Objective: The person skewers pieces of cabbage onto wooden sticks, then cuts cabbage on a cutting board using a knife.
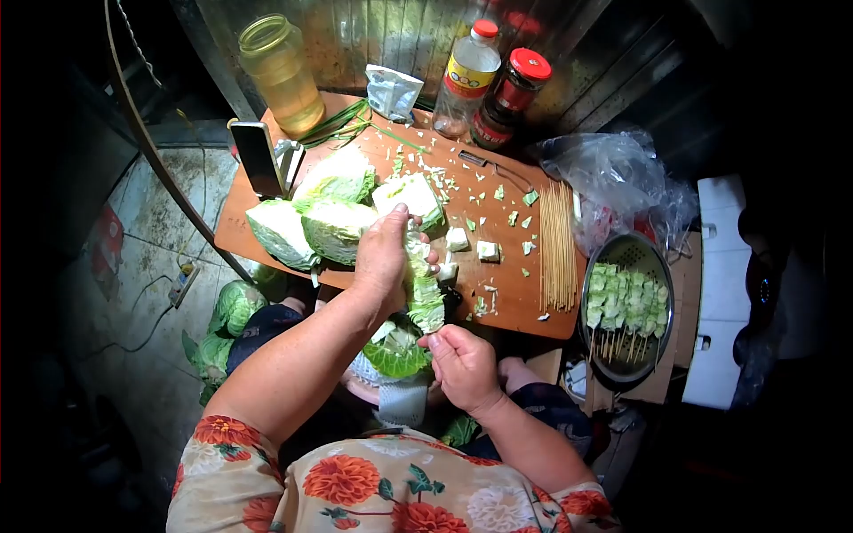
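Observation:
My left hand (386, 253) is closed around a stack of pale green cabbage pieces (425, 289) above the near edge of the cutting board. At the stack's lower end, my right hand (462, 362) is closed in a pinch; whatever lies inside its fingers is hidden. Cut cabbage wedges (333, 226) lie on the board left of my left hand, with a squared cabbage chunk (409, 200) just beyond it. Small cabbage cubes (488, 251) sit to the right. Below my hands, a cabbage leaf (395, 355) rests near my lap.
Bamboo skewers (558, 253) line the right of the wooden board (511, 298). A metal colander (629, 247) holds threaded cabbage skewers (626, 302). At the back stand a jar of yellow liquid (298, 102), a bottle (466, 80) and red-lidded jars (520, 84). A phone (257, 158) stands at left.

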Action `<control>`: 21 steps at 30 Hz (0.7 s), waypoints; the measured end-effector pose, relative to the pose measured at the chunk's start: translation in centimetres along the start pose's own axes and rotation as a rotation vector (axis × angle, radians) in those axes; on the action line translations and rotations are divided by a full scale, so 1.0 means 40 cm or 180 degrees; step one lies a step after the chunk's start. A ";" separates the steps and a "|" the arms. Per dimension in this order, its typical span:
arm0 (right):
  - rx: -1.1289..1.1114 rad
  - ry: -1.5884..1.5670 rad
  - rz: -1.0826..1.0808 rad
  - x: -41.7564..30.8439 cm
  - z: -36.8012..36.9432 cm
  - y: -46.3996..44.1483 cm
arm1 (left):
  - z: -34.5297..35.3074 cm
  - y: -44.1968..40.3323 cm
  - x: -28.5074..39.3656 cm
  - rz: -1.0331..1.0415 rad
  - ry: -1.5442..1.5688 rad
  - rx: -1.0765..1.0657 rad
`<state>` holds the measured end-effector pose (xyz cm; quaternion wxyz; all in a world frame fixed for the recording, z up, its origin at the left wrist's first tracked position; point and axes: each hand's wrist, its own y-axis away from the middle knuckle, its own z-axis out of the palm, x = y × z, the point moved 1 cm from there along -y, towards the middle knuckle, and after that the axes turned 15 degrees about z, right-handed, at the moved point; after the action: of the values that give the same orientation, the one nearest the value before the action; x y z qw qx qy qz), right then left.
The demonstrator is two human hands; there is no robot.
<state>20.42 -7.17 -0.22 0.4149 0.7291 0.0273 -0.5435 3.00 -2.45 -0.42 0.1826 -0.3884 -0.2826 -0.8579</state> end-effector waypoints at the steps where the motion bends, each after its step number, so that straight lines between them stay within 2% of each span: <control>1: 0.0029 -0.0124 0.0021 -0.007 0.001 0.003 | 0.001 0.001 -0.002 -0.0004 -0.0003 0.0000; 16: -0.0022 -0.0529 0.0384 -0.016 -0.006 0.002 | -0.004 -0.002 -0.062 0.0187 -0.0487 -0.0035; 19: 0.0041 -0.0657 0.0459 -0.016 -0.032 -0.025 | -0.009 -0.023 -0.073 -0.0039 -0.0286 -0.0092; 21: -0.0008 -0.0865 0.0615 -0.024 -0.059 -0.028 | 0.005 -0.035 -0.079 -0.0204 0.0303 -0.0070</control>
<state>21.28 -4.53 0.08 0.4660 0.6477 -0.0986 -0.5947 4.36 -0.94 -3.22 0.1639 -0.3399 -0.2764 -0.8838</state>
